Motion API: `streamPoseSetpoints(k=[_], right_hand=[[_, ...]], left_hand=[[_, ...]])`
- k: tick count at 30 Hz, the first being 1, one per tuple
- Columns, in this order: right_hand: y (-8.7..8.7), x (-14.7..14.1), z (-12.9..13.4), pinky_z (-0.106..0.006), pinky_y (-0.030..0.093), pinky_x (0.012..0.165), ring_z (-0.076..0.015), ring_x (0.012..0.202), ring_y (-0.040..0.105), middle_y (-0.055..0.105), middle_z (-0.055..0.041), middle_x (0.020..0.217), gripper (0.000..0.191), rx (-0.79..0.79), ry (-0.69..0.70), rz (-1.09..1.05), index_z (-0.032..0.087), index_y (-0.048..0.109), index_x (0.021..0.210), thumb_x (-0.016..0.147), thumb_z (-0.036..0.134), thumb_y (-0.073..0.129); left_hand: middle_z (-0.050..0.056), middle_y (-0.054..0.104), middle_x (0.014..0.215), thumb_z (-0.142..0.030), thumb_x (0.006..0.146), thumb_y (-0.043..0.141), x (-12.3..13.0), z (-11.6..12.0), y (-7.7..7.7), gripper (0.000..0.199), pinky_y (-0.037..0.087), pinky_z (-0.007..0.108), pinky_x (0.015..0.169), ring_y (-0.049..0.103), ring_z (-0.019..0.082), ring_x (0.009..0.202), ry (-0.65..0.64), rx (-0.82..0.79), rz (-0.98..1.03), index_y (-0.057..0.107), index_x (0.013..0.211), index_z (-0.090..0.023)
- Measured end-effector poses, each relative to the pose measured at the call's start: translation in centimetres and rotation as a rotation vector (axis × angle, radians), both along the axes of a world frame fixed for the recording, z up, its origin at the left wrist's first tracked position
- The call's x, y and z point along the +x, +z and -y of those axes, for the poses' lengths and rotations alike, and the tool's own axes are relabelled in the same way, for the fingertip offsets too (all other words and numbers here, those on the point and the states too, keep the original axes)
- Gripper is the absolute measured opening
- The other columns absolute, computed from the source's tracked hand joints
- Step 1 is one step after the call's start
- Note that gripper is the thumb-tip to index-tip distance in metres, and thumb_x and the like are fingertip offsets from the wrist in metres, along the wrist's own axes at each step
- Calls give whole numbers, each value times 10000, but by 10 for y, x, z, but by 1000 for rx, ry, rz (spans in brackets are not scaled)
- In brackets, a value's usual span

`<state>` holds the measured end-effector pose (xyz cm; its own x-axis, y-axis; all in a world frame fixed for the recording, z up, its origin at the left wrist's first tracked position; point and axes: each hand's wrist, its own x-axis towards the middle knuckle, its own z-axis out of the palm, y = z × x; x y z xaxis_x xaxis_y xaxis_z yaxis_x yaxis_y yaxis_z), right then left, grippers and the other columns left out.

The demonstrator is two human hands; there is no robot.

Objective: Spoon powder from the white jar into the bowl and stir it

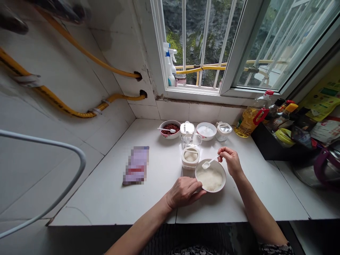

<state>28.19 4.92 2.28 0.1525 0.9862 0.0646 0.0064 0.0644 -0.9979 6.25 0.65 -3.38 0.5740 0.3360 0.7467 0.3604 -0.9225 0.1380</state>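
Observation:
My right hand [230, 161] pinches the handle of a small white spoon [206, 164], whose bowl is over the far left rim of a white bowl [224, 182]. Pale, off-white granules [212, 180] fill much of that bowl. At its near left side, my left hand [186, 191] grips the rim with thumb and fingers. Just beyond stands a small square seasoning jar [190, 158] with pale contents showing. A clear plastic piece [191, 139], perhaps a lid, is right behind the jar.
At the back are a bowl of dried red spice [170, 129] with a white spoon, another jar [187, 128], a bowl of white granules [206, 131] and a lidded jar [224, 131]. A purple packet [136, 165] lies left. An oil bottle [249, 118] and black bottle box [265, 145] stand right.

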Motion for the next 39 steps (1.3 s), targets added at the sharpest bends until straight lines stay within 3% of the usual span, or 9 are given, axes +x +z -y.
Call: streamPoseSetpoints(k=[8,11,15,18,22,25,29,34,39], right_hand=[[0,-17,8,-325,537,654,-179,654,671,709,-39,696,128,226,-24,133,179,639,866,836,288,579],[-3,-21,11,-365,544,738,-195,738,690,732,-55,798,92,443,-3,384,197,634,929,891,239,561],[-5,-22,11,-438,498,891,-187,734,666,744,-41,819,185,774,145,772,223,643,944,899,105,509],[-3,-19,13,-444,501,895,-186,736,666,742,-38,846,237,852,129,800,231,633,996,888,69,499],[0,-10,18,-418,524,817,-208,755,664,698,-28,743,179,768,-57,630,230,626,939,870,100,525],[3,-2,19,-364,519,697,-188,654,617,647,-15,678,152,625,-101,617,228,609,804,832,122,504],[4,2,15,-345,489,704,-157,570,536,581,15,577,173,611,-3,769,227,572,670,733,91,487],[-1,-8,15,-308,462,681,-139,529,491,566,26,546,187,573,195,829,219,557,642,707,67,468],[0,-8,15,-280,440,634,-151,593,542,607,7,591,166,410,155,724,210,566,629,714,108,467]], left_hand=[[-22,550,566,-301,992,454,1,0,1,252,330,252,478,495,106,467,5,2,11,541,792,-175],[-22,552,567,-303,991,455,1,0,1,253,336,252,479,498,108,469,7,-5,7,542,791,-175],[-22,553,568,-299,980,471,1,0,1,237,339,250,470,497,108,467,5,-9,5,547,792,-175],[-22,553,569,-297,970,482,1,0,1,222,340,247,462,496,107,464,7,-7,12,547,796,-176],[-20,564,576,-294,962,500,1,1,1,203,345,240,470,508,105,468,7,-6,10,545,805,-175],[-21,563,578,-295,956,509,0,1,0,195,348,242,469,510,104,473,7,-11,4,546,806,-177],[-23,555,575,-299,961,503,0,1,0,202,341,248,467,504,104,475,8,-13,0,550,807,-177],[-26,542,568,-297,970,491,0,1,0,216,328,262,463,488,108,468,0,-7,0,551,802,-175],[-24,540,569,-299,967,500,0,1,1,221,331,253,465,489,103,474,20,-7,-17,557,793,-175]])
